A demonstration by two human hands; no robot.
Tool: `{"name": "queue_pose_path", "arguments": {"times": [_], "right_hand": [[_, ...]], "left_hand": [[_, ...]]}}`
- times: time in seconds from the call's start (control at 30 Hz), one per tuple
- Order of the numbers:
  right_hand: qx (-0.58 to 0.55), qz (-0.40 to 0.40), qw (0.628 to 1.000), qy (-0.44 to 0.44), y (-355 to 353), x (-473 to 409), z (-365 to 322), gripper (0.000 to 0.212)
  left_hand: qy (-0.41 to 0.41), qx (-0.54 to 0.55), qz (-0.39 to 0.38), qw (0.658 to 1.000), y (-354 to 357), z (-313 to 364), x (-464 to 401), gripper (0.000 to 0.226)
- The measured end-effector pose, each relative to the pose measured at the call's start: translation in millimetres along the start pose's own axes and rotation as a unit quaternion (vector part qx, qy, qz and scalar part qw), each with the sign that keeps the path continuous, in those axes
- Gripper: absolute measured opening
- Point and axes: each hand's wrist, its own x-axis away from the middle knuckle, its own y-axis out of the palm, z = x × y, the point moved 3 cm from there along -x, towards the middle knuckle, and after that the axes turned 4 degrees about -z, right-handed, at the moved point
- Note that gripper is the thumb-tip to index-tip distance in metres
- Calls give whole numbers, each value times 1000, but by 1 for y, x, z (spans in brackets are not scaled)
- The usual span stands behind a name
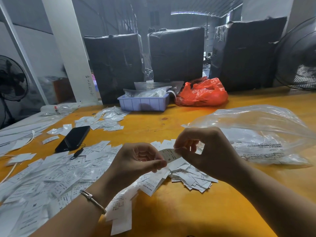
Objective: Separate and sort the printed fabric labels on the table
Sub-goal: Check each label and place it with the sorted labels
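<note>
We're looking down at a yellow table (179, 211), and right in the middle of the frame both hands meet over one white label (168, 155) marked with an S. The left hand (136, 161) has its fingers curled in, thumb and fingertips pinching the label's lower left end; a silver bracelet (93, 200) sits on that wrist. The right hand (205, 151) pinches the label's upper right end between thumb and forefinger, its other fingers curled loosely. The label is held above the table, stretched between the two pinches. Just under the hands we see a small heap of labels (193, 178), and a far larger spread of labels (51, 177) fills the lower left of the frame, some showing M, S and X sizes. Another loose scatter of labels (106, 120) lies further up, left of centre. A black phone (73, 138) rests at the upper edge of the big spread. On the right of the frame lies a clear plastic bag (256, 134) with printed warning text. Beyond, at the centre, a pale blue tray (143, 104) holds clear packets, and a red plastic bag (203, 93) sits just beside it on the right. Three black-wrapped bundles (176, 53) stand along the far edge.
</note>
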Motion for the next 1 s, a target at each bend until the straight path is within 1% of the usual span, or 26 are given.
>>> {"name": "queue_pose_path", "arguments": {"times": [0.1,0.23,0.3,0.4,0.5,0.57,0.63,0.7,0.8,0.87,0.9,1.0], "right_hand": [[-14,-27,999,14,-1,-2,3,12],[-60,-92,993,43,1,-3,5,12],[-65,-117,989,64,2,-3,7,12],[-75,-130,985,89,4,-3,10,11],[-91,-153,979,102,11,-1,9,10],[-101,-149,978,107,10,-2,10,12],[-117,-113,980,113,2,-4,12,15],[-124,-91,981,116,-5,-5,14,13],[-116,-132,977,119,1,-3,11,13],[-105,-159,974,122,8,-1,8,12],[-97,-158,975,121,10,0,8,11],[-79,-100,986,108,7,-1,8,10]], "left_hand": [[-6,6,-19,1000,2,0,0,20],[-17,8,-48,999,7,-2,0,16],[-25,10,-68,997,9,-1,0,19],[-39,17,-88,995,11,-2,0,20],[-44,16,-90,995,11,-3,0,22],[-45,25,-91,995,11,-2,0,22],[-45,38,-93,994,11,-1,-1,18],[-49,50,-88,994,11,0,-1,16],[-54,52,-88,993,12,0,-1,24],[-57,46,-92,993,14,0,-1,22],[-60,43,-95,993,14,0,-1,18],[-68,37,-103,992,14,0,-1,11]]}}
